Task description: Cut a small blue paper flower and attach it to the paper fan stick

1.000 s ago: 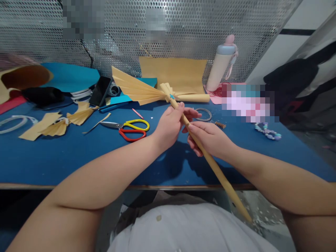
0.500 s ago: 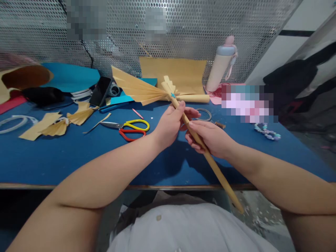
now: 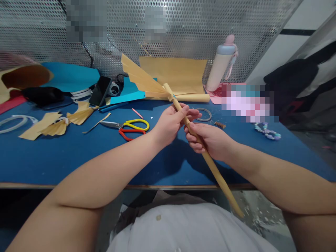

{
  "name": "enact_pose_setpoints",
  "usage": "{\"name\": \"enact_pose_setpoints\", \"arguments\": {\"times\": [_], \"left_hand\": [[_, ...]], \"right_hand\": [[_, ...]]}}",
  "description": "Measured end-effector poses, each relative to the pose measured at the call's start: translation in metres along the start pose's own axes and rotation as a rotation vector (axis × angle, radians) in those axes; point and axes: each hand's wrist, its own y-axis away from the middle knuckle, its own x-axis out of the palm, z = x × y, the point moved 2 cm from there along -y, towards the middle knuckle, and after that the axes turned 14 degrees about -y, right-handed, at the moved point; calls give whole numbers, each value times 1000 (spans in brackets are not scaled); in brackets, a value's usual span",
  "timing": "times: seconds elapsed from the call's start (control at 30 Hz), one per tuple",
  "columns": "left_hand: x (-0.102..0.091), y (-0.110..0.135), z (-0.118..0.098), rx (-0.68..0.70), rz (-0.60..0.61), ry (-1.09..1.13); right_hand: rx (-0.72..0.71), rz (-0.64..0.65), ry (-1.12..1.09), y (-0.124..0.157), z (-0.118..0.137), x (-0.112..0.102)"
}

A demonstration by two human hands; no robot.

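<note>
Both hands grip a long tan stick, seemingly rolled paper [image 3: 219,175], that slants from upper left down past the table's front edge. My left hand [image 3: 172,124] is closed around its upper part, thumb along the top. Just below, my right hand [image 3: 211,140] wraps its fingers round the middle. At the stick's upper end a pleated tan paper fan [image 3: 147,82] spreads to the left, with a small blue tie where it joins. Scissors [image 3: 135,125] with one yellow and one red handle lie to the left of my left hand.
Behind stand a tan paper sheet [image 3: 173,71] and a cream bottle [image 3: 219,66]. A tape ring [image 3: 206,114] and beaded bracelet [image 3: 267,132] lie to the right. Leftward are a phone [image 3: 101,91], pleated paper scraps [image 3: 56,128], blue paper [image 3: 70,77] and a clear coil [image 3: 15,122].
The stick has turned about its length in my hands. The fan has swung up and narrowed in view, and the smaller pleated piece at its right no longer shows.
</note>
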Motion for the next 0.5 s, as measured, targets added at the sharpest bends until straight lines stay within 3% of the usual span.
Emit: {"name": "enact_pose_setpoints", "arguments": {"times": [0.5], "left_hand": [[2,-1,6,-127,-38,12]], "right_hand": [[-47,-153,62,1,-2,2]]}}
